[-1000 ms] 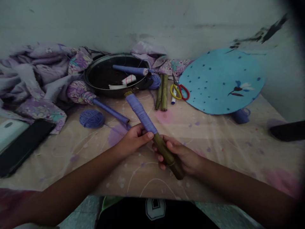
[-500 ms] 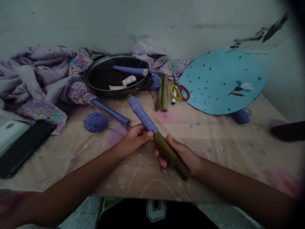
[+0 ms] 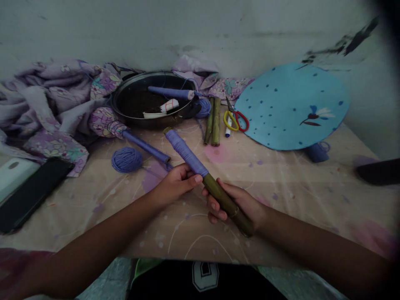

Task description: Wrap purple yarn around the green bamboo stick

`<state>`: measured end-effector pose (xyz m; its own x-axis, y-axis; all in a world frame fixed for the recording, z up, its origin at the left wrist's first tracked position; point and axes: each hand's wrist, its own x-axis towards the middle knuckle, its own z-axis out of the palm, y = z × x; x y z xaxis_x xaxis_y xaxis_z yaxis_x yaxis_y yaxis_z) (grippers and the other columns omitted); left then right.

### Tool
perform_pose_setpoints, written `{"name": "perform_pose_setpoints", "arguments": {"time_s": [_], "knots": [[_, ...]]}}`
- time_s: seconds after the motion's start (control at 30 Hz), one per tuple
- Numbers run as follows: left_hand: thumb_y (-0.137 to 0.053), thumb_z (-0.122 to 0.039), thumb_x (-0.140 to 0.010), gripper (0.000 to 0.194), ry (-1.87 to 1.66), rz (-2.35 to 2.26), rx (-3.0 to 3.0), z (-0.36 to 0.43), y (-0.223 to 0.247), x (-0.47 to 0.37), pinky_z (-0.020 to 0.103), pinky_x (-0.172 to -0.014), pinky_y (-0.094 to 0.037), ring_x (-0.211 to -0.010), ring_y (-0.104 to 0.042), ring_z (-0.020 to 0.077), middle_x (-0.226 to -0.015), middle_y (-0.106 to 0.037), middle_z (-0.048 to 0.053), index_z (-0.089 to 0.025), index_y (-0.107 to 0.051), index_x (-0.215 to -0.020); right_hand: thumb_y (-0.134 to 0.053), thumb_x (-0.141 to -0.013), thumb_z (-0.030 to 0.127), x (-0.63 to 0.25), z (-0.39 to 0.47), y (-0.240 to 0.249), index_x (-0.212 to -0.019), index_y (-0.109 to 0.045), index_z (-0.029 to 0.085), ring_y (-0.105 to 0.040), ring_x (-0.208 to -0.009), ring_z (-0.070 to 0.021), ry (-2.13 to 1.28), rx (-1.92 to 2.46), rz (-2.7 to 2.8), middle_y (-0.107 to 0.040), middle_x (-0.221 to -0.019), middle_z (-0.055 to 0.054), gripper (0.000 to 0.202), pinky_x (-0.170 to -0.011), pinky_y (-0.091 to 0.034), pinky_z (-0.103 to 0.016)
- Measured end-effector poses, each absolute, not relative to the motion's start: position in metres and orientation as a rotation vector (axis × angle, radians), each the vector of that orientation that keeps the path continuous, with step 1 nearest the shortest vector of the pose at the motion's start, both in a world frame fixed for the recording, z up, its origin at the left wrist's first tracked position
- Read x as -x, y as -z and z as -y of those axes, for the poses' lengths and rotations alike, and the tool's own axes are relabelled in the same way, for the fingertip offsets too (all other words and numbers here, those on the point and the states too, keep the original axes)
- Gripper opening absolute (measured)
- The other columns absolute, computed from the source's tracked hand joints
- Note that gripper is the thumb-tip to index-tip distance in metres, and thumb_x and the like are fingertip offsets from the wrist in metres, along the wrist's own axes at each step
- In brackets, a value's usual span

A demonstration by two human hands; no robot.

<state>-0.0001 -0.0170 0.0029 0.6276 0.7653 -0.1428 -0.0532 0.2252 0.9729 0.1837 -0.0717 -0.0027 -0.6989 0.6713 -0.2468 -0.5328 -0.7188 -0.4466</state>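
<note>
A green bamboo stick (image 3: 218, 194) slants across the middle of the view, its upper half wound with purple yarn (image 3: 187, 154). My right hand (image 3: 236, 204) is wrapped round the bare lower part. At the lower edge of the winding, my left hand (image 3: 183, 183) is closed with its thumb against the stick; its other fingers are partly hidden behind. A purple yarn ball (image 3: 126, 160) lies left of my left hand, beside a yarn-wrapped stick (image 3: 146, 146) with a floral cloth head.
Behind are a black pan (image 3: 150, 121) holding another wrapped stick, two bamboo pieces (image 3: 216, 123), scissors (image 3: 236, 118) and a blue oval board (image 3: 290, 108). Bunched floral cloth (image 3: 56, 96) and a black phone (image 3: 34, 193) are on the left.
The bamboo stick has rolled and shifted slightly in my hands, its lower end moving a little right. The yarn ball has moved slightly right.
</note>
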Motion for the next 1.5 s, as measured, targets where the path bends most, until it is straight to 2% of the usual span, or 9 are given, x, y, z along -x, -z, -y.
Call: {"name": "perform_pose_setpoints", "arguments": {"time_s": [0.1,0.2,0.4,0.63,0.83,1.03,1.23,1.37,1.5], "knots": [[-0.07,-0.045,-0.073,0.038,-0.672,-0.697,-1.149,0.017,-0.003,-0.002,0.021,-0.059,-0.039,-0.065,-0.055,0.0105,-0.069,-0.058,0.0,-0.012,-0.055,-0.088,-0.053,-0.088,0.053,-0.182,0.073,0.003,-0.098,-0.059,0.012,-0.055,-0.053,-0.0085,-2.299,0.561,0.467,-0.061,-0.071,-0.001,0.042,-0.061,-0.051,-0.027],[-0.073,-0.044,-0.07,0.041,-0.696,-0.749,-1.123,0.017,-0.003,-0.002,0.019,-0.054,-0.034,-0.061,-0.052,0.0085,-0.069,-0.057,-0.001,-0.012,-0.057,-0.091,-0.065,-0.082,0.046,-0.18,0.075,0.006,-0.096,-0.055,0.015,-0.055,-0.055,-0.0086,-2.186,0.589,0.555,-0.061,-0.072,0.0,0.035,-0.059,-0.05,-0.027],[-0.066,-0.047,-0.075,0.044,-0.628,-0.799,-1.107,0.02,-0.01,-0.002,0.02,-0.041,-0.009,-0.039,-0.021,0.0028,-0.047,-0.033,-0.011,-0.013,-0.055,-0.101,-0.074,-0.076,0.03,-0.178,0.077,0.008,-0.099,-0.046,0.022,-0.053,-0.059,-0.0084,-2.055,0.661,0.53,-0.059,-0.075,0.003,0.038,-0.06,-0.048,-0.025],[-0.069,-0.041,-0.075,0.033,-0.685,-0.852,-1.117,0.024,-0.015,-0.005,0.017,-0.042,-0.019,-0.04,-0.029,0.0012,-0.048,-0.04,-0.01,-0.014,-0.051,-0.072,-0.079,-0.07,0.028,-0.176,0.077,0.002,-0.098,-0.042,0.026,-0.05,-0.06,-0.0072,-2.027,0.68,0.501,-0.055,-0.075,0.006,0.046,-0.06,-0.047,-0.024],[-0.064,-0.033,-0.081,0.022,-0.64,-0.632,-1.13,0.033,-0.017,-0.003,0.025,-0.06,-0.048,-0.062,-0.064,0.013,-0.071,-0.066,0.002,-0.015,-0.053,-0.076,-0.079,-0.069,0.028,-0.173,0.077,0.004,-0.097,-0.041,0.026,-0.05,-0.059,-0.0068,-1.96,0.775,0.55,-0.053,-0.072,0.008,0.047,-0.059,-0.05,-0.024],[-0.067,-0.034,-0.078,0.024,-0.749,-0.781,-1.226,0.031,-0.016,-0.001,0.018,-0.053,-0.04,-0.056,-0.055,0.0066,-0.064,-0.059,-0.002,-0.014,-0.055,-0.072,-0.079,-0.07,0.029,-0.173,0.079,0.004,-0.097,-0.041,0.026,-0.052,-0.061,-0.0079,-1.959,0.775,0.543,-0.054,-0.073,0.007,0.047,-0.061,-0.049,-0.024],[-0.067,-0.037,-0.077,0.027,-0.698,-0.767,-1.149,0.028,-0.012,-0.003,0.025,-0.06,-0.045,-0.062,-0.058,0.0118,-0.069,-0.063,0.001,-0.015,-0.053,-0.073,-0.077,-0.072,0.033,-0.177,0.077,0.003,-0.1,-0.045,0.024,-0.053,-0.06,-0.0077,-2.048,0.658,0.564,-0.059,-0.075,0.005,0.043,-0.064,-0.048,-0.026],[-0.069,-0.037,-0.076,0.028,-0.747,-0.825,-1.16,0.026,-0.01,-0.005,0.023,-0.059,-0.042,-0.061,-0.055,0.0102,-0.066,-0.059,0.0,-0.014,-0.053,-0.071,-0.076,-0.074,0.035,-0.179,0.076,0.008,-0.101,-0.048,0.022,-0.056,-0.061,-0.0083,-2.09,0.609,0.577,-0.061,-0.077,0.002,0.041,-0.065,-0.048,-0.026],[-0.071,-0.041,-0.073,0.034,-0.721,-0.768,-1.091,0.023,-0.007,-0.006,0.022,-0.06,-0.042,-0.064,-0.057,0.0096,-0.074,-0.061,0.001,-0.013,-0.059,-0.087,-0.073,-0.078,0.036,-0.181,0.075,0.01,-0.104,-0.051,0.02,-0.059,-0.061,-0.0089,-2.129,0.588,0.575,-0.064,-0.079,0.001,0.038,-0.066,-0.05,-0.028]]}}
